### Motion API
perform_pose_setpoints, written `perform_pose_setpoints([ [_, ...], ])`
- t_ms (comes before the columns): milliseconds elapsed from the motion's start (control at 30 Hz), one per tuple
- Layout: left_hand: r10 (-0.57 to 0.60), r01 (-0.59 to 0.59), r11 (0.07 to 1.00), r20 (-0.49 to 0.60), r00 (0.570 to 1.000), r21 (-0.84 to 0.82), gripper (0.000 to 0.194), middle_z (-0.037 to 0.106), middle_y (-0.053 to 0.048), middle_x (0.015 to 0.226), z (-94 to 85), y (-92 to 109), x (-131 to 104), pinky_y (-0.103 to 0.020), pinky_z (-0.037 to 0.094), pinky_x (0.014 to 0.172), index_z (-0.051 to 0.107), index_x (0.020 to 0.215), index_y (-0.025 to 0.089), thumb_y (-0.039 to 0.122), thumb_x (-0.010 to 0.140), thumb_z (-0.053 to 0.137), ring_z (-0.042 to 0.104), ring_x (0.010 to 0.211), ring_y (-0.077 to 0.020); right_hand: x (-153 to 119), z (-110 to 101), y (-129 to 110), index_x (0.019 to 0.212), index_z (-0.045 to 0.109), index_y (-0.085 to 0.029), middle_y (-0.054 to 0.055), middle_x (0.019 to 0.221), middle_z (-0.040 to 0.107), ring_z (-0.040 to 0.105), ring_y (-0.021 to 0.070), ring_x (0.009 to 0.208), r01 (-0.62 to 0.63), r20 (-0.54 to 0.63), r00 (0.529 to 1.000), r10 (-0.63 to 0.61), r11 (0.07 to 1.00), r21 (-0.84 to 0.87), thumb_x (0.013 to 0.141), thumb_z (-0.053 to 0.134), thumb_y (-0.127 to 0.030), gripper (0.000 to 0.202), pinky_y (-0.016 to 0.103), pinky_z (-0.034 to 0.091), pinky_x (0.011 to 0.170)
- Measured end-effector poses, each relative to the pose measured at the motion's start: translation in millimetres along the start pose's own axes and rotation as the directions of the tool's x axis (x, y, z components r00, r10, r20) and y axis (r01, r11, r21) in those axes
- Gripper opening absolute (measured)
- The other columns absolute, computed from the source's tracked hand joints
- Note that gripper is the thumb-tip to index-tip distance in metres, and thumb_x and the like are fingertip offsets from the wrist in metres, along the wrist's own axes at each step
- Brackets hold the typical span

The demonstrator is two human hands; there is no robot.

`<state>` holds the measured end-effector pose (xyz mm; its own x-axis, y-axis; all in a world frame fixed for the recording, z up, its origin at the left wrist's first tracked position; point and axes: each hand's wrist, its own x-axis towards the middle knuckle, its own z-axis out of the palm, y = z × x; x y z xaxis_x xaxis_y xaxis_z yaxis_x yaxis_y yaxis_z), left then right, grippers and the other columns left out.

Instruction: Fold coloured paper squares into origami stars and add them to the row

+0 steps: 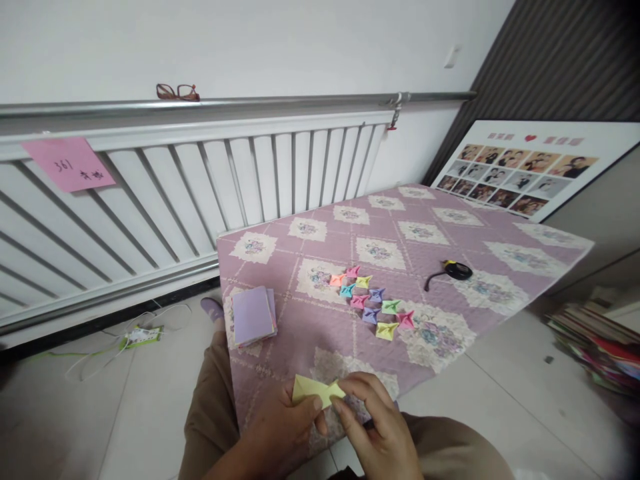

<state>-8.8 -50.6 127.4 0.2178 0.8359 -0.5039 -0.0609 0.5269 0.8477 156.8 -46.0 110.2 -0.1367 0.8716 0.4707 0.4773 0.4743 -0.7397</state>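
Note:
A partly folded piece of yellow paper (314,389) is held between both hands above the near edge of the table. My left hand (283,417) grips its left part, with the thumb across the front. At its right end, my right hand (375,413) pinches a corner between thumb and fingers. Beyond the hands, several small folded paper pieces (371,315) in pink, yellow, blue, green, purple and orange lie in two slanting rows. To the left is a stack of coloured paper (254,315) with a purple sheet on top.
A flowered cloth (320,333) covers the table. A black tape measure (457,270) lies on its right part. Behind stand a white radiator (250,173) and a photo board (530,167). A power strip (143,337) with cables is on the floor at left.

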Motion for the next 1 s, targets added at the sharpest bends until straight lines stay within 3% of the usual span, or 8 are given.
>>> perform_pose_setpoints([
  [133,0.084,-0.084,0.996,-0.005,0.996,0.006,0.034,0.041,0.006,0.047,-1.1,-4.7,1.3,-0.026,0.025,0.050,0.054,0.056,0.019,0.050,0.070,0.061,0.031,0.047,-0.0093,0.4,-0.3,-0.3,0.098,0.067,-0.027,0.003,0.093,0.065,0.066,0.0164,0.085,0.030,0.008,1.000,-0.029,0.999,-0.023,0.087,0.065,-0.023,0.012,0.021,0.053,0.075],
  [400,0.120,-0.116,0.989,-0.049,0.992,0.087,0.034,0.049,0.002,0.055,-4.4,-13.6,2.9,-0.027,0.033,0.058,0.056,0.059,0.018,0.048,0.074,0.060,0.041,0.055,-0.0128,0.7,1.6,0.5,0.094,0.069,-0.026,0.004,0.091,0.067,0.067,0.0173,0.083,0.013,0.004,1.000,-0.013,1.000,-0.014,0.087,0.063,-0.025,0.009,0.022,0.054,0.072],
  [600,0.139,-0.140,0.989,0.013,0.990,0.051,0.040,0.038,0.006,0.049,-5.3,-13.6,3.9,-0.026,0.029,0.056,0.055,0.058,0.019,0.054,0.076,0.059,0.033,0.051,-0.0110,0.9,0.8,-1.5,0.087,0.068,-0.026,0.004,0.088,0.065,0.066,0.0168,0.082,0.025,0.007,1.000,-0.025,0.999,0.022,0.088,0.060,-0.022,0.009,0.022,0.054,0.070],
  [800,0.085,-0.085,0.996,0.049,0.995,-0.006,0.046,0.031,0.008,0.044,-5.1,-12.6,3.7,-0.026,0.022,0.050,0.056,0.057,0.019,0.062,0.074,0.060,0.025,0.045,-0.0097,-0.4,-1.2,0.3,0.089,0.068,-0.026,0.005,0.092,0.063,0.066,0.0169,0.085,0.078,0.029,0.997,-0.078,0.997,0.017,0.089,0.058,-0.018,0.012,0.023,0.054,0.072],
  [1000,0.092,-0.089,0.995,0.071,0.993,-0.048,0.045,0.037,0.006,0.047,-4.0,-10.1,1.0,-0.025,0.018,0.048,0.056,0.058,0.019,0.061,0.074,0.062,0.023,0.045,-0.0084,-0.4,-3.7,2.9,0.088,0.067,-0.026,0.006,0.098,0.062,0.066,0.0170,0.090,0.109,0.062,0.992,-0.108,0.994,-0.008,0.090,0.056,-0.018,0.014,0.023,0.055,0.075],
])
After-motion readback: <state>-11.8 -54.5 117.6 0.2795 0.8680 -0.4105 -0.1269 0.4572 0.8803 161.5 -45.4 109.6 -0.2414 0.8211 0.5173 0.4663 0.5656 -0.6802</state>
